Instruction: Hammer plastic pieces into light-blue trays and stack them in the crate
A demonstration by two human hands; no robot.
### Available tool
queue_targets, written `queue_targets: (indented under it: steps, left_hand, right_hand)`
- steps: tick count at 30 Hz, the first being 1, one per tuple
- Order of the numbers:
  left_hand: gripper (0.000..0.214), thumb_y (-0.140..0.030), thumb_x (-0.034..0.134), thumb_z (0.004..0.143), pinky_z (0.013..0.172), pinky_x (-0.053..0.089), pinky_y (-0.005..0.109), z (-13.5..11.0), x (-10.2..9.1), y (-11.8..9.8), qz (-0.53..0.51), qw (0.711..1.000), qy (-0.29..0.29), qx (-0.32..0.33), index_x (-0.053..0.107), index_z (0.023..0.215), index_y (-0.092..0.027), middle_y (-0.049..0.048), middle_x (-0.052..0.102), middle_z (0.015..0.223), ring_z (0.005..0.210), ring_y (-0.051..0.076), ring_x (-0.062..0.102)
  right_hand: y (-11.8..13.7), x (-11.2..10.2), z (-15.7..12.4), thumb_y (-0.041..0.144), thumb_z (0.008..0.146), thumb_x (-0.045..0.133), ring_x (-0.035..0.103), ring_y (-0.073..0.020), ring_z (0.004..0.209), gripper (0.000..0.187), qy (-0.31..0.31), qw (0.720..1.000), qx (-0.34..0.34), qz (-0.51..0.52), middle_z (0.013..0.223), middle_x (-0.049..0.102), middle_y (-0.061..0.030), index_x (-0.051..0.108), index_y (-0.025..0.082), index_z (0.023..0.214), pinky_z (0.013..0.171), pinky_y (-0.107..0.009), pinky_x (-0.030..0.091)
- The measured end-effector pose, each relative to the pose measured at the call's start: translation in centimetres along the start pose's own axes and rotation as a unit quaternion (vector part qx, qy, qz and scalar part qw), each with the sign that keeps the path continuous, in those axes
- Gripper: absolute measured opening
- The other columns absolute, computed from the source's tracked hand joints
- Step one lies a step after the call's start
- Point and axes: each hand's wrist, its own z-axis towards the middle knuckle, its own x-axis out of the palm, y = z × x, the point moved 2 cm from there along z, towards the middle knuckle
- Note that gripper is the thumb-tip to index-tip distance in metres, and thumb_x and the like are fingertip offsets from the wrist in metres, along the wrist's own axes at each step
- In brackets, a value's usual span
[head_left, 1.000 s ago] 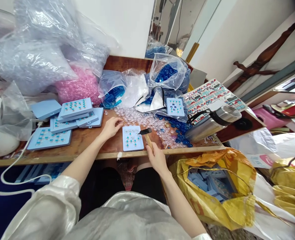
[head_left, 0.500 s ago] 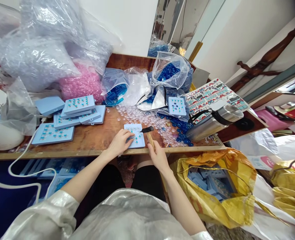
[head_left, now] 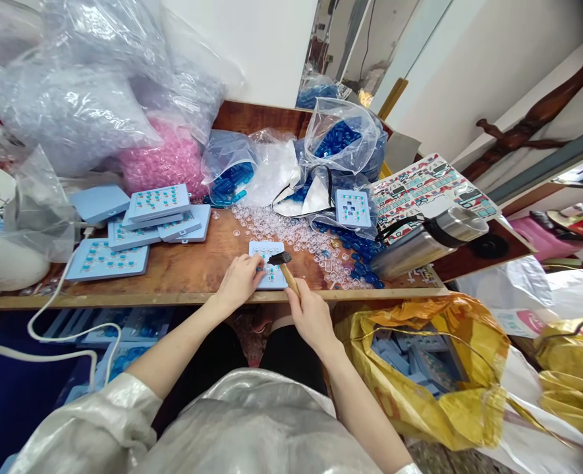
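Observation:
A light blue plastic panel (head_left: 275, 249) dotted with small turquoise pieces lies at the table's front edge. My left hand (head_left: 240, 280) rests over its left side, fingers closed together at the surface; what the fingertips pinch, if anything, is too small to make out. Wrapped round the wooden handle of a small hammer (head_left: 280, 259) is my right hand (head_left: 311, 315). The hammer's dark head is over the panel, near my left fingertips, and hides part of it.
Clear round beads (head_left: 291, 232) and blue pieces (head_left: 358, 247) are spread behind the panel. Similar panels (head_left: 157, 203) are stacked at left. A steel flask (head_left: 427, 245) lies tilted at right. Beside my right arm, a yellow sack (head_left: 370, 375) holds more panels.
The hammer head has swung left across the panel, closer to my left fingertips. My left hand stays at the panel's left side. The whole view has shifted slightly.

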Motion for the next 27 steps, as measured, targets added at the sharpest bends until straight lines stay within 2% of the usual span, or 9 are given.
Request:
queue_targets:
  steps: [5, 7, 10, 12, 15, 19, 23, 27]
  left_hand:
    - [0.007, -0.021, 0.052, 0.082, 0.077, 0.043, 0.032, -0.1, 0.1, 0.1, -0.014, 1.0, -0.014, -0.006, 0.052, 0.088, -0.018, 0.0045, 0.059, 0.083, 0.083, 0.019, 0.053]
    - [0.009, -0.021, 0.049, 0.083, 0.079, 0.043, 0.032, 0.6, -0.3, 1.3, -0.028, 0.998, -0.049, 0.001, 0.053, 0.091, -0.018, 0.005, 0.059, 0.088, 0.086, 0.019, 0.052]
    - [0.021, -0.013, 0.042, 0.083, 0.089, 0.039, 0.036, 2.9, -0.9, 4.8, 0.013, 0.992, -0.127, 0.006, 0.055, 0.1, -0.016, 0.0083, 0.056, 0.104, 0.098, 0.021, 0.048]
    - [0.025, -0.01, 0.041, 0.082, 0.089, 0.039, 0.038, 4.5, -0.8, 7.3, 0.054, 0.992, -0.111, 0.013, 0.057, 0.1, -0.015, 0.0104, 0.055, 0.106, 0.099, 0.023, 0.047]
    - [0.021, -0.013, 0.041, 0.083, 0.082, 0.043, 0.038, 5.6, -0.1, 9.6, 0.067, 0.996, -0.057, 0.015, 0.06, 0.09, -0.014, 0.0102, 0.058, 0.091, 0.09, 0.023, 0.051]
    - [0.015, -0.019, 0.043, 0.084, 0.082, 0.043, 0.034, 4.0, 0.3, 9.3, 0.027, 0.998, -0.06, 0.024, 0.058, 0.088, -0.015, 0.0071, 0.059, 0.087, 0.086, 0.02, 0.053]
    - [0.019, -0.025, 0.042, 0.087, 0.082, 0.043, 0.035, 2.0, 0.1, 8.4, 0.048, 0.997, -0.063, 0.011, 0.057, 0.088, -0.015, 0.0084, 0.056, 0.087, 0.087, 0.021, 0.052]
    - [0.019, -0.025, 0.04, 0.087, 0.081, 0.043, 0.035, 1.8, 0.0, 8.7, 0.05, 0.997, -0.061, -0.004, 0.056, 0.091, -0.015, 0.0086, 0.056, 0.088, 0.087, 0.021, 0.051]
  right_hand:
    - [-0.2, 0.5, 0.1, 0.035, 0.092, 0.03, 0.062, -0.0209, 0.073, 0.026, 0.028, 1.0, 0.006, -0.013, 0.081, 0.066, -0.0051, 0.049, 0.021, 0.104, 0.055, -0.023, 0.029]
    - [-0.7, 0.5, 0.2, 0.036, 0.092, 0.029, 0.062, -0.0212, 0.076, 0.027, 0.013, 1.0, 0.009, 0.017, 0.083, 0.066, -0.0048, 0.048, 0.022, 0.106, 0.057, -0.023, 0.031]
    - [-1.6, 0.5, 0.1, 0.037, 0.092, 0.028, 0.061, -0.0209, 0.077, 0.028, -0.01, 0.997, 0.025, 0.076, 0.083, 0.065, -0.0049, 0.048, 0.021, 0.104, 0.061, -0.024, 0.034]
    - [-2.0, 0.5, -0.1, 0.038, 0.091, 0.028, 0.061, -0.0209, 0.077, 0.028, -0.013, 0.994, 0.031, 0.101, 0.082, 0.065, -0.0048, 0.049, 0.021, 0.101, 0.062, -0.024, 0.036]
    - [-2.4, 0.8, -0.5, 0.038, 0.091, 0.03, 0.06, -0.0206, 0.077, 0.027, -0.013, 0.992, 0.025, 0.127, 0.082, 0.064, -0.0037, 0.05, 0.022, 0.101, 0.064, -0.025, 0.037]
    - [-2.9, 1.2, -0.7, 0.037, 0.09, 0.032, 0.058, -0.0187, 0.07, 0.028, -0.022, 0.989, 0.023, 0.144, 0.077, 0.063, -0.0027, 0.052, 0.021, 0.1, 0.062, -0.024, 0.036]
    - [-3.3, 1.5, -0.4, 0.038, 0.089, 0.032, 0.054, -0.0171, 0.063, 0.028, -0.035, 0.988, 0.02, 0.151, 0.071, 0.061, -0.002, 0.053, 0.02, 0.095, 0.059, -0.023, 0.035]
    - [-3.0, 1.6, -0.2, 0.037, 0.089, 0.032, 0.052, -0.016, 0.062, 0.026, -0.038, 0.986, 0.009, 0.163, 0.072, 0.06, -0.0014, 0.052, 0.021, 0.094, 0.059, -0.022, 0.034]
